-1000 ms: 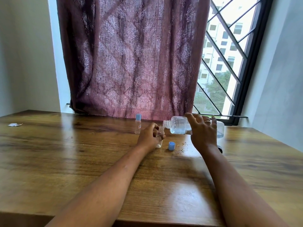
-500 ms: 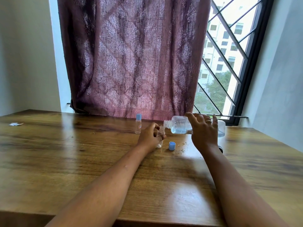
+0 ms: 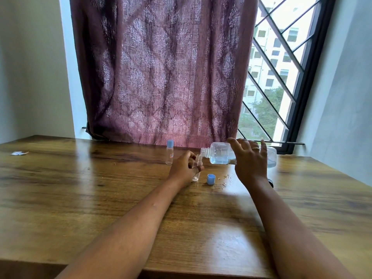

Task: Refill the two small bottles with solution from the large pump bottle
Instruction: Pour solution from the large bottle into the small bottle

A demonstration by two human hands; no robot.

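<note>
My right hand (image 3: 250, 163) holds the large clear bottle (image 3: 220, 154) on its side, pump removed, pale blue solution pooled in its lower half. Its threaded mouth sits just above the open neck of a small clear bottle (image 3: 198, 167). My left hand (image 3: 184, 168) is wrapped around that small bottle, which stands upright on the wooden table (image 3: 100, 198). Its blue cap (image 3: 211, 179) lies on the table just to the right. The second small bottle (image 3: 169, 152), capped in blue, stands upright behind my left hand, untouched.
A dark object (image 3: 270, 181) peeks out behind my right wrist. A small white scrap (image 3: 19, 153) lies at the table's far left. A maroon curtain (image 3: 161, 67) and a barred window (image 3: 277, 77) close off the back edge. Crumbs dot the wood near the cap.
The large bottle's mouth has come slightly lower and closer over the small bottle's neck. Both hands otherwise keep their places.
</note>
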